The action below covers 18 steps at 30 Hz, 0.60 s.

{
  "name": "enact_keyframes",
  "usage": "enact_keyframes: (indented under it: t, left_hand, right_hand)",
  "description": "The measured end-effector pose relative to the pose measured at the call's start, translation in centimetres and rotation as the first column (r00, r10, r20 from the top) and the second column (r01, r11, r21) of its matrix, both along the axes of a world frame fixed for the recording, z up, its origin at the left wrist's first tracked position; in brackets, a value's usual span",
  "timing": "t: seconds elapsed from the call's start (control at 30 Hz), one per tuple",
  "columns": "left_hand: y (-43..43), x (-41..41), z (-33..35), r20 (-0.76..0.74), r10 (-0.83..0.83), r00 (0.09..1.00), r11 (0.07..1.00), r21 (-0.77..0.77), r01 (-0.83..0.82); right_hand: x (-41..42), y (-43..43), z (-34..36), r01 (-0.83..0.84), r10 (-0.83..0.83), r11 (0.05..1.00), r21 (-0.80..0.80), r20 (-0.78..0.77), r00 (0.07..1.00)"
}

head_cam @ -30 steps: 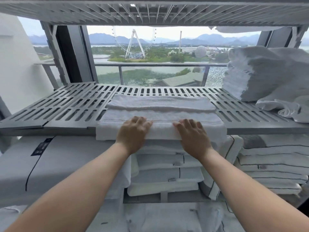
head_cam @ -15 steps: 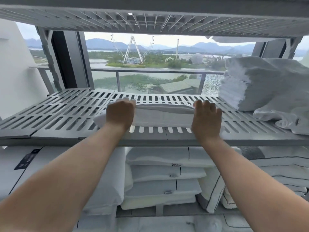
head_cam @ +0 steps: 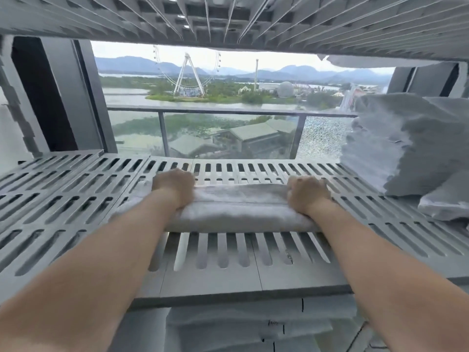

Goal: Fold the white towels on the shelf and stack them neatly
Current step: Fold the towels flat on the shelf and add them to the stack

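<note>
A folded white towel (head_cam: 238, 209) lies as a long narrow band across the middle of the grey slatted shelf (head_cam: 66, 199). My left hand (head_cam: 173, 185) grips its left end with curled fingers. My right hand (head_cam: 307, 194) grips its right end the same way. Both fists sit on top of the towel, and its far edge is under them. A heap of white towels (head_cam: 406, 148) stands on the shelf at the right, partly folded and partly loose.
Another slatted shelf (head_cam: 228, 19) hangs low overhead. Behind the shelf a window and a balcony railing (head_cam: 228, 111) show. Folded linen (head_cam: 241, 326) is stacked on the level below. The shelf's left half carries nothing.
The towel has been folded away from the front edge into a narrower band farther back on the shelf. Both hands moved forward with it and curled into grips at its ends.
</note>
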State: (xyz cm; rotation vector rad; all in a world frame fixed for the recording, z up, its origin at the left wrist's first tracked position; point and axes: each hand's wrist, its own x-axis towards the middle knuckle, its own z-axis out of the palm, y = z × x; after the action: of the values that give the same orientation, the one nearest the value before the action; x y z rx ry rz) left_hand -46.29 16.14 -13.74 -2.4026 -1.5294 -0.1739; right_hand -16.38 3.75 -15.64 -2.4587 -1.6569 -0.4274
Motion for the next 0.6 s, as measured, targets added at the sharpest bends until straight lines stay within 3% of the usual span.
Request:
enact_keyframes:
  t: [0.13, 0.2, 0.27, 0.33, 0.4, 0.47, 0.6]
  left_hand:
    - [1.5, 0.8, 0.4, 0.0, -0.033, 0.999, 0.999, -0.039, 0.033]
    - [1.6, 1.9, 0.9, -0.002, -0.075, 0.997, 0.996, -0.054, 0.075]
    - [1.3, 3.5, 0.9, 0.092, -0.166, 0.982, 0.979, -0.107, 0.175]
    - [0.7, 5.5, 0.5, 0.228, -0.25, 0.941, 0.942, -0.169, 0.291]
    - [0.4, 6.7, -0.1, 0.241, -0.317, 0.917, 0.924, -0.139, 0.356]
    - [0.6, 7.0, -1.2, 0.211, -0.374, 0.903, 0.916, -0.067, 0.395]
    - [1.3, 6.5, -2.3, 0.269, -0.41, 0.872, 0.902, -0.023, 0.431]
  right_hand:
    - [1.3, 1.7, 0.2, 0.015, -0.017, 1.0, -0.024, -0.091, 0.996]
    - [0.8, 2.6, 0.8, 0.137, -0.139, 0.985, -0.11, -0.01, 0.99]
    - [-0.5, 3.4, 1.3, 0.18, -0.173, 0.981, -0.07, 0.09, 0.981]
    - [-1.7, 4.0, 1.0, -0.022, 0.014, 0.996, 0.086, 0.094, 0.996]
    - [-2.4, 4.2, 0.1, -0.225, 0.235, 0.961, 0.162, -0.041, 0.971]
    - [-2.3, 4.3, -0.4, -0.247, 0.268, 0.96, 0.133, -0.172, 0.948]
    - [-0.1, 4.3, -0.8, -0.202, 0.215, 0.975, 0.087, -0.178, 0.96]
